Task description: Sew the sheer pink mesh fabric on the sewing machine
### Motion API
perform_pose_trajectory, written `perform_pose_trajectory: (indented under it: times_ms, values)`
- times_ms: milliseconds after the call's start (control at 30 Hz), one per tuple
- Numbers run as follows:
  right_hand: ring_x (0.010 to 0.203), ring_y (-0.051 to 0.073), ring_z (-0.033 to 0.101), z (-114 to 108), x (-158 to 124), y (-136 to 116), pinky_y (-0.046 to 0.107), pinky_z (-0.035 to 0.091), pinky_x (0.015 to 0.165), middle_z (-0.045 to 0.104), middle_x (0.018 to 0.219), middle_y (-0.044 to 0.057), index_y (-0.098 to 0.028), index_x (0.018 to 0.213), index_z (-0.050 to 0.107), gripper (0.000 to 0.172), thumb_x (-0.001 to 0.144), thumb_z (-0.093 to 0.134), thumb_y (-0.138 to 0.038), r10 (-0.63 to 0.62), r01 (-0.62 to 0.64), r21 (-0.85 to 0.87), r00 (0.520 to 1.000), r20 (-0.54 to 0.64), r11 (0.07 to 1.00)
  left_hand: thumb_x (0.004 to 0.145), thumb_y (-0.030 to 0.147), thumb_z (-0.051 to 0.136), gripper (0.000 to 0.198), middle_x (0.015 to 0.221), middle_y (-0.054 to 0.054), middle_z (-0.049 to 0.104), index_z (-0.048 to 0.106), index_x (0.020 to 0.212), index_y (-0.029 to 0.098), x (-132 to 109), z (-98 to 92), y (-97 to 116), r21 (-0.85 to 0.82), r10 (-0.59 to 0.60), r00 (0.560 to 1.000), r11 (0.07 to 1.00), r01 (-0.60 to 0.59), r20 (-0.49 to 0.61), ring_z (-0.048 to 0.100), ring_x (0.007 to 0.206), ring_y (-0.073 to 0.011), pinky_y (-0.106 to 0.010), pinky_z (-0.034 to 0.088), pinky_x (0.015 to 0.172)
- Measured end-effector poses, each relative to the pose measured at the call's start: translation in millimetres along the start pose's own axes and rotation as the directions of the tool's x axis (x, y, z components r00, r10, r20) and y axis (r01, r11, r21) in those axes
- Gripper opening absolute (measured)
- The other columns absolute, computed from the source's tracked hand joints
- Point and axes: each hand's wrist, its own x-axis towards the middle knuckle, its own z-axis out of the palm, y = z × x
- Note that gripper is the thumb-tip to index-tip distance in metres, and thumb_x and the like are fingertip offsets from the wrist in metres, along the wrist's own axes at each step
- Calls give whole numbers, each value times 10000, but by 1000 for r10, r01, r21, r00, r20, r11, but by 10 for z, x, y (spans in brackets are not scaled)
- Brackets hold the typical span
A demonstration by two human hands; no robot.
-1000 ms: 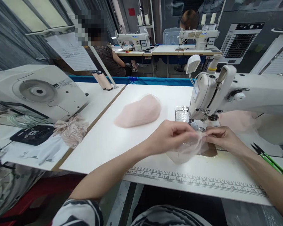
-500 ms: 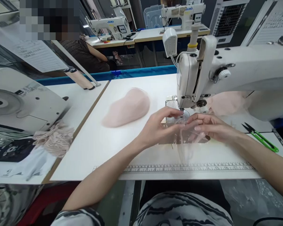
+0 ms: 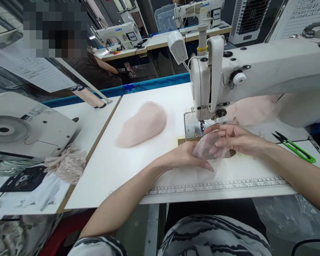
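Observation:
A sheer pale-pink fabric piece (image 3: 206,145) is stretched between my two hands, in front of the sewing machine (image 3: 206,85). My left hand (image 3: 185,156) grips its left side, with the thumb pointing right along the lower edge and the other fingers partly behind the cloth. On the other side my right hand (image 3: 234,138) pinches the fabric, just right of the presser foot and close to it. The metal needle plate (image 3: 192,125) shows left of the foot, and the cloth is in front of it. The fabric's lower edge blurs into the white table.
Another pink fabric piece (image 3: 145,124) lies on the table to the left; more pink fabric (image 3: 252,109) sits under the machine arm. Green-handled thread snips (image 3: 296,147) lie at right. A ruler strip (image 3: 216,186) runs along the front edge. A person (image 3: 96,71) sits beyond the blue-edged table.
My left hand has moved down and away from the needle, turning so its thumb lies low. The fabric has come toward me, uncovering the needle plate. The camera view has shifted slightly.

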Motion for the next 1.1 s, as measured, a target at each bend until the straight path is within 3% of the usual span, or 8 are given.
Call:
perform_pose_trajectory:
  times_ms: [67,233,333,467,633,900,1100]
  values:
    - [910,222,695,1,2,10,319,589,761,685,1094,63,-217,1160,591,407,774,720,-202,-20,20,-16,1000,-9,1000,764,295,719,340,995,-40,683,652,1074,173,-2,-24,-18,5,0,999,1000,0,42,596,917,-170,-292,438,827]
    - [966,226,677,28,-3,9,325,566,835,706,1051,74,-172,897,711,131,792,698,-249,-97,90,-113,993,-60,989,852,162,535,273,923,-30,696,631,1107,162,-9,-77,-43,-48,-4,973,999,16,230,527,671,-85,-225,401,657]
    - [930,205,684,32,-4,2,308,569,805,712,1039,69,-196,963,727,199,782,702,-276,-65,51,-138,993,-96,989,808,108,529,220,789,-2,654,669,973,146,-7,-83,-37,-54,20,969,999,-7,246,524,682,-85,-205,385,640]
    - [736,138,679,7,-6,-2,252,558,664,724,950,44,-238,1084,700,337,759,727,-320,-27,4,-189,992,-123,982,768,93,520,224,543,59,472,691,907,130,-4,-75,-31,-82,-53,971,994,74,232,348,454,-46,-185,263,457]
    - [552,100,589,3,-32,-21,217,473,513,645,600,-19,-227,1203,634,475,752,732,-341,18,-32,-192,997,-70,981,721,90,472,281,566,39,508,706,874,124,-13,-63,-36,-136,-93,975,983,122,203,341,435,-39,-184,270,446]
    - [540,111,556,-49,-47,13,235,423,477,604,563,-25,-230,1242,607,530,737,739,-314,-19,5,-198,997,-71,980,773,267,608,206,633,8,549,723,872,128,-24,-68,4,-216,-78,973,968,126,217,399,485,-57,-202,301,460]
    - [528,104,541,-53,-47,7,215,403,437,574,552,-34,-224,1238,611,533,725,742,-282,0,-14,-163,996,-84,986,737,223,735,126,632,26,570,709,831,142,-14,-72,-25,-200,-71,970,973,119,232,428,515,-53,-180,304,459]
